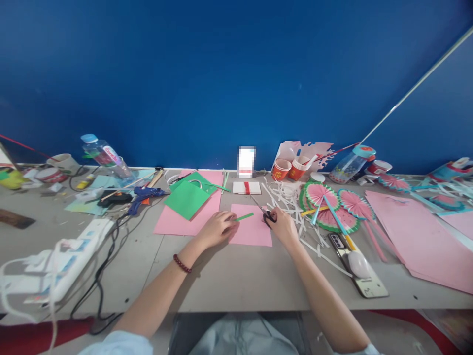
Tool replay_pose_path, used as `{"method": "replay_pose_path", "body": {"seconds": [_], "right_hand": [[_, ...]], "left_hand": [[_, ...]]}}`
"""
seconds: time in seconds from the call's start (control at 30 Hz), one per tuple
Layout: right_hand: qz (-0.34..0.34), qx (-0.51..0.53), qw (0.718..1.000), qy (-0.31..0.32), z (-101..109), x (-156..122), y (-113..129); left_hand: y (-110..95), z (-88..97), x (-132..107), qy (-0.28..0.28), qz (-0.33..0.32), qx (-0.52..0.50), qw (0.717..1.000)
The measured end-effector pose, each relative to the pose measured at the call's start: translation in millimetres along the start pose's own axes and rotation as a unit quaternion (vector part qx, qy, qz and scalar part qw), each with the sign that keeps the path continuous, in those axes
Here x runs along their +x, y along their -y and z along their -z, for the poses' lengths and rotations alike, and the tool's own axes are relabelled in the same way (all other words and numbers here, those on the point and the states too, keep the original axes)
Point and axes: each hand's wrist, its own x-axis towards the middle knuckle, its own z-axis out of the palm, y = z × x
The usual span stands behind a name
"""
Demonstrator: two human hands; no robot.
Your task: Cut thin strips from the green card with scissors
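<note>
My left hand [216, 229] rests on the table, its fingers pinched on one end of a thin green paper strip [244, 216]. The strip lies over a small pink paper sheet [252, 232]. My right hand [283, 226] is closed round the black handles of a pair of scissors [263, 212], whose blades point up and left, near the strip's far end. A red bead bracelet [182, 264] circles my left wrist.
Left of my hands lie a green sheet [188, 198] on a larger pink sheet [173, 224], a blue glue gun [142, 196], cables and a white power strip [79, 251]. To the right lie white paper strips [286, 197], pink paper fans [334, 204], a phone [356, 266], big pink sheets [421, 241] and paper cups [290, 170].
</note>
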Motion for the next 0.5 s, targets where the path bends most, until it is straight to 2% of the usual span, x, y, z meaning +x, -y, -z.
{"method": "replay_pose_path", "body": {"seconds": [0.1,0.3,0.4,0.5], "right_hand": [[-0.016,0.005,1.000,-0.017,2,1,-3],[0.005,0.015,0.999,-0.028,1,3,-11],[0.026,0.031,0.999,-0.032,1,3,-10],[0.076,0.037,0.995,-0.058,1,1,0]], "left_hand": [[-1,2.5,0,0.013,0.007,-0.011,1.000],[-4,7.2,0,0.027,0.013,-0.009,1.000],[-4,7.4,0,0.025,0.008,-0.006,1.000],[-2,5.5,0,0.019,0.003,-0.006,1.000]]}}
